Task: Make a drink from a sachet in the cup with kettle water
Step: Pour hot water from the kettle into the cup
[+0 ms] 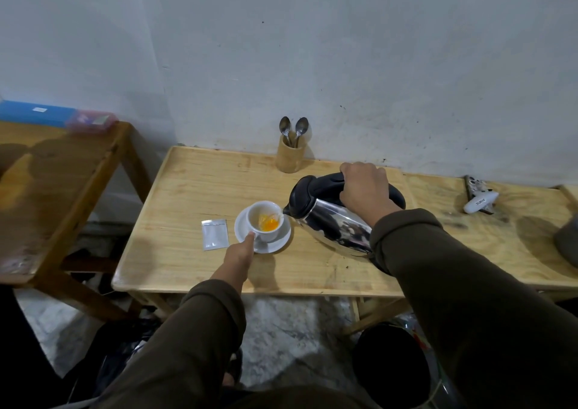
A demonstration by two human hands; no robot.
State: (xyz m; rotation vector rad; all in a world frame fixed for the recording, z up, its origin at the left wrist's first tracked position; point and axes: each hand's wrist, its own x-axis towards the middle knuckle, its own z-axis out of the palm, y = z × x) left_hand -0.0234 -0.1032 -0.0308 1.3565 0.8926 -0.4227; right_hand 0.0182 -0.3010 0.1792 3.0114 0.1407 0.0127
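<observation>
Pale wooden table (pixel 187 189) against a grey wall carries the cup (pixel 265 221) on its saucer (pixel 275 246), near the front edge. Orange powder lies wet inside. From the cup's right, the tilted kettle (pixel 331 224) aims its spout at the rim, the right hand (pixel 364 189) clamped on its handle. Water seems to be falling, though the stream is faint. The left hand (pixel 239 255) steadies the cup, apparently at its handle; the emptied sachet (pixel 215 234) lies just left.
</observation>
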